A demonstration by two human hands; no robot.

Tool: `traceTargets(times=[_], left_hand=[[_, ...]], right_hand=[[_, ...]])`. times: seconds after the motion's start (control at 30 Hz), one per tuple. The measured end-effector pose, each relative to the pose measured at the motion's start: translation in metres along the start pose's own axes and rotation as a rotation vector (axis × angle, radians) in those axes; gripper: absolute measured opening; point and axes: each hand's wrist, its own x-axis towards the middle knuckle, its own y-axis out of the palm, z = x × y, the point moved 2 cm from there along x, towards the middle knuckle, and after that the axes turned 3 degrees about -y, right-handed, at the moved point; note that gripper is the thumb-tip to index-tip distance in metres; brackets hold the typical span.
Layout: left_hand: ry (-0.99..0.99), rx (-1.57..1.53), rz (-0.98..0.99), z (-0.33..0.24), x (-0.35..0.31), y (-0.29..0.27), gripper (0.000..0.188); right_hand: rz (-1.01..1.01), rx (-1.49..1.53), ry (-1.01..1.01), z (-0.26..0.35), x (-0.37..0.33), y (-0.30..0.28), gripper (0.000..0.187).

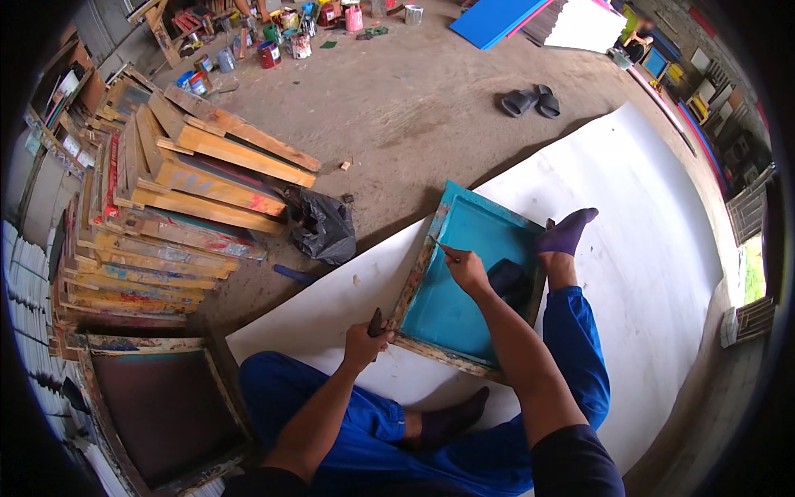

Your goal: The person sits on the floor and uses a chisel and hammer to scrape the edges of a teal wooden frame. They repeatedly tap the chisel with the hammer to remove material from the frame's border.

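A wooden frame (414, 277) with a teal mesh sheet (476, 240) lies on a large white sheet in front of me. My right hand (466, 269) is closed round a thin, pointed tool (443, 245), its tip at the frame's left side. At the near left corner, my left hand (367, 344) grips a dark, upright tool handle (376, 321); its lower part is mostly hidden by the fingers. A dark, rounded object (507, 280) rests inside the frame, partly behind my right forearm. My foot in a dark sock (567, 232) lies along the frame's right side.
Stacked wooden frames (157, 265) stand at left, with another dark mesh frame (166, 414) below. A black plastic bag (325, 225) sits near the white sheet (638, 248). Paint cans (269, 55), black sandals (530, 102) and blue boards (497, 21) lie farther off. Someone sits far right.
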Motion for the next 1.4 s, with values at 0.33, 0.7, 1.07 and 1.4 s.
traceTargets(times=[0.33,0.7,1.07,1.4], left_hand=[[-0.04,-0.036,0.017,0.008,0.014,-0.003,0.039],[-0.031,0.02,0.028,0.006,0.015,-0.004,0.04],[-0.03,0.065,0.012,-0.001,0.01,-0.003,0.043],[-0.038,0.08,0.055,0.002,0.015,-0.005,0.044]], right_hand=[[0.257,0.726,0.484,-0.019,0.03,0.002,0.033],[-0.133,-0.322,-0.036,0.005,0.014,-0.018,0.029],[-0.01,-0.572,-0.087,0.027,0.024,-0.017,0.042],[-0.004,-0.444,-0.01,0.015,0.022,-0.01,0.041]])
